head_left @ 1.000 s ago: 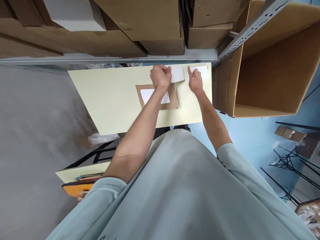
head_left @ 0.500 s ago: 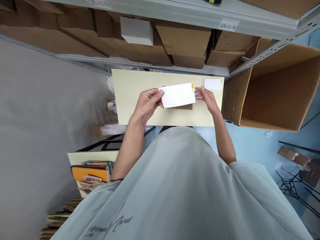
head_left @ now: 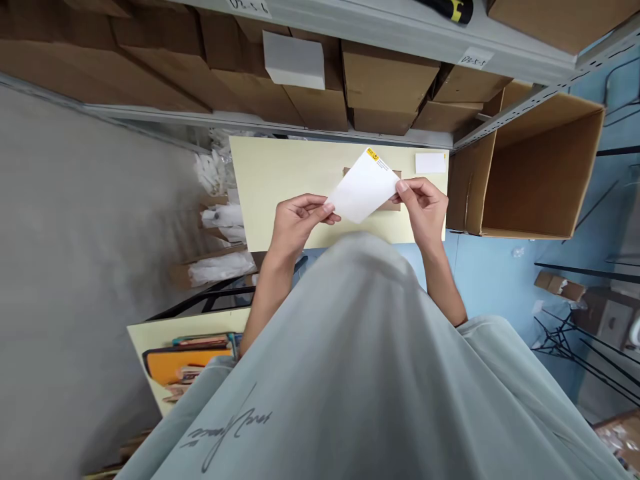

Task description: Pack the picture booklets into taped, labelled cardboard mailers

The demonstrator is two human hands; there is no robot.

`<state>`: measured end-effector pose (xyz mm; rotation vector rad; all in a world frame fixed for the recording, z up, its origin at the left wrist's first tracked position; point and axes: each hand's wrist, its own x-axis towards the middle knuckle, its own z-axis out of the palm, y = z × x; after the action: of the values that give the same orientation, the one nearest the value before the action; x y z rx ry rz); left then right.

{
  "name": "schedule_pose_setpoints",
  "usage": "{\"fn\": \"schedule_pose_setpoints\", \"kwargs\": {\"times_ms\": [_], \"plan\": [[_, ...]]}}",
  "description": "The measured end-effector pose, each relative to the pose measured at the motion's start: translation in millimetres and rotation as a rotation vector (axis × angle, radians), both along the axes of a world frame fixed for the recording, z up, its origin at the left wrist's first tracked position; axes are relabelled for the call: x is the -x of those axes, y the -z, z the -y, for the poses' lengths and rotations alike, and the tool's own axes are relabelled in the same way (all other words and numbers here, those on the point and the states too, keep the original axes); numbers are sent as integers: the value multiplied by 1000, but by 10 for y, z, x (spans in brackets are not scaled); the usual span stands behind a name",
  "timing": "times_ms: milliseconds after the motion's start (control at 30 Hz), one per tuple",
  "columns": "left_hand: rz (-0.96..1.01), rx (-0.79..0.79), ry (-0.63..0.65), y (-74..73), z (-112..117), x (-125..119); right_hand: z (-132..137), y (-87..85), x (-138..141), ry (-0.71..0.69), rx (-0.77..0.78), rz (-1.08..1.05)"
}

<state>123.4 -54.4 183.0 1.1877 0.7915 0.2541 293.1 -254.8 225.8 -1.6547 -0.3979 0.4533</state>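
Between my hands is a white envelope [head_left: 361, 189] with a yellow logo and small print at its upper corner, held slanted above the pale table [head_left: 280, 167]. My left hand [head_left: 304, 223] pinches its lower left corner between thumb and fingers. At the right corner my right hand [head_left: 423, 203] grips it the same way. Partly hidden beneath the envelope, a flat brown cardboard piece [head_left: 391, 205] lies on the tabletop. A second white envelope [head_left: 430, 163], with a small yellow mark, rests at the table's far right corner.
A big open cardboard box [head_left: 535, 173] adjoins the table's right end. Behind the table, a metal shelf [head_left: 380, 40] holds brown cartons [head_left: 385, 77] and a white box [head_left: 294, 60]. White plastic bags [head_left: 223, 267] lie to the left. A side table at lower left carries an orange folder [head_left: 185, 365].
My right hand, free and blurred before, now grips the envelope's right corner. The envelope has turned from nearly level to a steep slant. The camera view has shifted slightly.
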Motion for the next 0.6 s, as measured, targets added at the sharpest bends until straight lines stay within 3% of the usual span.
{"fn": "schedule_pose_setpoints", "kwargs": {"times_ms": [133, 267, 500, 600], "plan": [[45, -10, -16, -89, -163, 160, -150, -276, 180, -15, 5, 55], [124, 11, -25, -135, -343, 235, -282, -389, 328, 12, 12, 70], [214, 41, -98, -154, -514, 127, -436, -308, 414, 10, 70, -88], [231, 49, -62, -203, -514, 68, -466, -233, 399, 78, 65, -130]]}}
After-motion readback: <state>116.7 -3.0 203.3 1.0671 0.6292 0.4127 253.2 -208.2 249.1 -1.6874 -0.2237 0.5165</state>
